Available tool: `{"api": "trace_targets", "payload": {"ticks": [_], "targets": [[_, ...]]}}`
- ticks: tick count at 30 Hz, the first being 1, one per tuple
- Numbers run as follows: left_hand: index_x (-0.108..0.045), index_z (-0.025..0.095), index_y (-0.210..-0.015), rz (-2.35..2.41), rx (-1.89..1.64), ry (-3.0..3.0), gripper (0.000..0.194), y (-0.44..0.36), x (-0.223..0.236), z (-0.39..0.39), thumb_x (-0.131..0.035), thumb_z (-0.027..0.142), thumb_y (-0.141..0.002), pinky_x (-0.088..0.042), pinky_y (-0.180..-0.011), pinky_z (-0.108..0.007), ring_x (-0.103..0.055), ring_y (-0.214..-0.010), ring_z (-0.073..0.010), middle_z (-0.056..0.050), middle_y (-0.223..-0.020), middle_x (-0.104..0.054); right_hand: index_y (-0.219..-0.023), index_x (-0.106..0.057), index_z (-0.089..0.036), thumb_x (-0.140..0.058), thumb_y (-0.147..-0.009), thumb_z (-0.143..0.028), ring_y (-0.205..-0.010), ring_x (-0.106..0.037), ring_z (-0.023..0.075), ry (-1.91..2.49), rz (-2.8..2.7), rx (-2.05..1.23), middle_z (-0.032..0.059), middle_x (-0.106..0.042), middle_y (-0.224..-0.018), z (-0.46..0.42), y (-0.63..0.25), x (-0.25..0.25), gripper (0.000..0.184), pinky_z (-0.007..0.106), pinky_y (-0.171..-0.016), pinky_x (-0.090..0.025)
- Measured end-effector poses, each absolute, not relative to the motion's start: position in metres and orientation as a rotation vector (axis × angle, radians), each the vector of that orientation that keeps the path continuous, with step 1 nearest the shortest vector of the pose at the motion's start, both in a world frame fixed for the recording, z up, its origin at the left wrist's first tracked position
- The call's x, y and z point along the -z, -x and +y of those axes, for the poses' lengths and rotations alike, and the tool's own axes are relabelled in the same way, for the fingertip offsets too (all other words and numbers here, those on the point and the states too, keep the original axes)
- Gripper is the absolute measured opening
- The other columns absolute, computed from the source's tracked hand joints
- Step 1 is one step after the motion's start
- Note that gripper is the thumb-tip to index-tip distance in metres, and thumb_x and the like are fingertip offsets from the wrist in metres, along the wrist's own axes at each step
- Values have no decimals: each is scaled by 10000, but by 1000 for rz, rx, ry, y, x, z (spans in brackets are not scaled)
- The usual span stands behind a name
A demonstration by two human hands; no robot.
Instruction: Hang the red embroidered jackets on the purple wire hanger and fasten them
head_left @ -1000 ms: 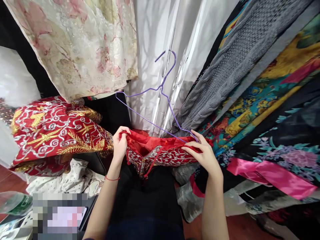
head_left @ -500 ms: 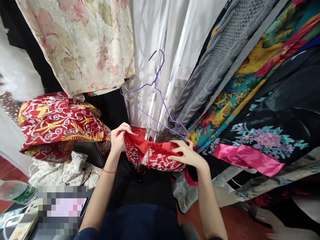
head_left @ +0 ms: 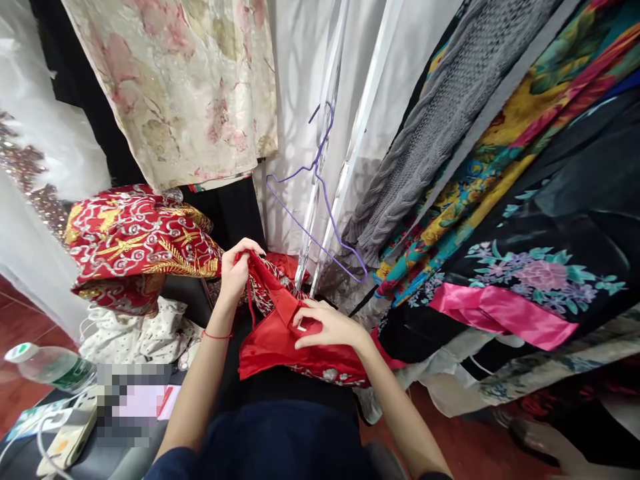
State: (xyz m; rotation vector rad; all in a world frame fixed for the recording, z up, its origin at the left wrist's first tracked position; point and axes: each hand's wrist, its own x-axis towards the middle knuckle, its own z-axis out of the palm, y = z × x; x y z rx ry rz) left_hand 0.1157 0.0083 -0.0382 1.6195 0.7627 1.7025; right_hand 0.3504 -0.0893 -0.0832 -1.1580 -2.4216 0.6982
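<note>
A red garment (head_left: 280, 340) with silver embroidery lies across my lap, its plain red lining turned up. My left hand (head_left: 235, 270) is closed on one upper edge of it and holds that edge up. My right hand (head_left: 327, 327) pinches a fold of the lining near the middle, thumb and fingers pressed on the cloth. A purple wire hanger (head_left: 320, 200) stands just behind the garment, apart from both hands, its hook up against white hanging fabric.
A folded red and gold embroidered bundle (head_left: 135, 243) rests on the left above white dotted cloth (head_left: 135, 337). Hanging clothes crowd the right: grey knit (head_left: 450, 127), floral prints, a pink sash (head_left: 500, 313). A water bottle (head_left: 50, 367) and a white power strip (head_left: 70, 433) lie lower left.
My right hand has left the hanger's lower corner and come down onto the garment's lining. The garment has dropped onto my lap and turned lining-up. The hanger now stands free.
</note>
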Motion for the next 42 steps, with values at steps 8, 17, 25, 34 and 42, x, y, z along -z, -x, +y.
{"api": "trace_targets", "payload": {"ticks": [8, 17, 25, 34, 42], "targets": [[-659, 174, -1029, 1270, -1412, -2289, 258, -113, 39, -12, -480, 172, -843, -433, -952, -399, -586, -1061, -235, -105, -1102, -652, -1000, -644, -189, -382, -952, -115, -946, -688, 186, 1268, -2017, -405, 75, -726, -1024, -76, -336, 87, 277, 308, -895, -492], [-610, 99, -1133, 870, -330, -2914, 698, -143, 158, -154, -743, 616, -684, -468, -971, -479, -618, -1040, -311, -171, -1114, -663, -1091, -663, -188, -375, -920, -60, -944, -681, 215, 1528, -2039, -95, 97, -716, -1064, -76, -325, 80, 358, 312, -867, -502], [-678, 156, -937, 1097, -297, -3048, 146, -145, 165, -132, -552, 102, -884, -529, -765, -354, -662, -873, -223, -94, -910, -690, -999, -686, -195, -403, -876, -14, -932, -667, 206, 1441, -2178, -65, 73, -726, -991, -91, -324, 68, 358, 317, -890, -494], [-702, 223, -1070, 1208, -1350, -3076, 211, -138, 109, -67, -538, 194, -941, -359, -1081, -542, -428, -1396, -333, -143, -1377, -577, -1067, -604, -169, -468, -995, -338, -971, -663, 212, 1417, -2221, -278, 103, -682, -1064, -111, -305, 42, 228, 335, -888, -492], [-628, 212, -1244, 1385, -674, -2872, 351, -122, 75, -43, -384, 183, -994, -458, -592, -243, -719, -719, -158, -101, -1051, -734, -1325, -460, -174, -440, -911, -149, -899, -707, 249, 1629, -2281, -206, 133, -706, -1115, -96, -306, 38, 415, 327, -768, -489]]}}
